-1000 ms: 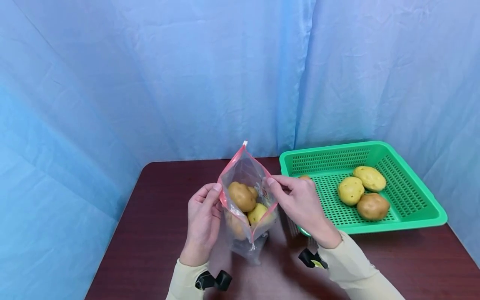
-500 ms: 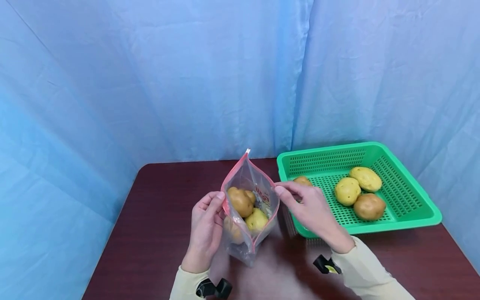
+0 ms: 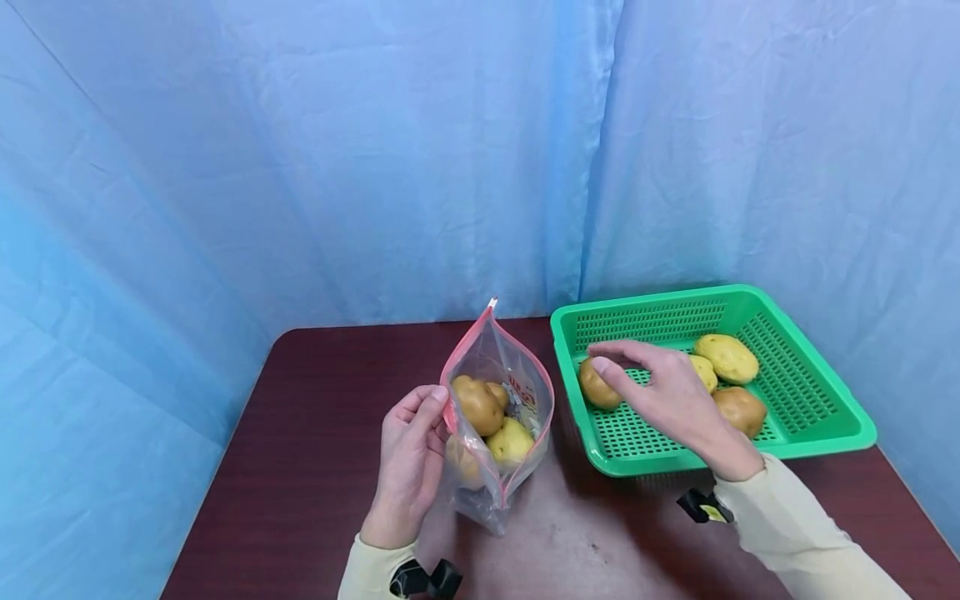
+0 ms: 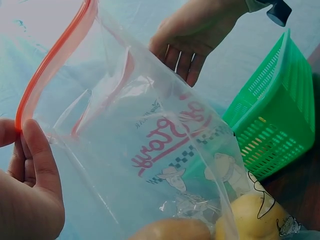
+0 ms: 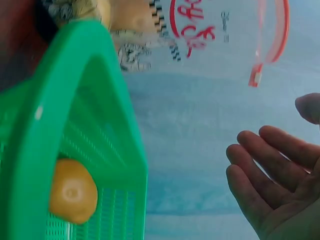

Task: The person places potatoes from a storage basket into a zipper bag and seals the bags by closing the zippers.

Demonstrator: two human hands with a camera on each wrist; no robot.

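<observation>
A clear zip bag (image 3: 517, 358) with a pink-red rim stands gaping on the table, several potatoes (image 3: 480, 406) inside. My left hand (image 3: 408, 462) pinches the left side of its rim between thumb and fingers; the left wrist view shows this pinch on the orange-looking zip strip (image 4: 47, 60). Over the left part of the green basket (image 3: 825, 392) hovers my right hand (image 3: 671, 400), fingers spread apart from the thumb and holding nothing. Just below its fingertips lies a brown potato (image 3: 597, 385). In the right wrist view the loose fingers (image 5: 270, 170) show beside the basket.
Farther right in the basket lie a long yellow potato (image 3: 727, 358), a brown potato (image 3: 741, 411) and a yellow potato (image 3: 703, 372) partly covered by my right hand. Blue curtains (image 3: 420, 167) hang behind the dark red table (image 3: 315, 433).
My right hand has let go of the bag's right rim and moved right, over the basket. My left hand keeps its pinch; the bag's mouth stays open.
</observation>
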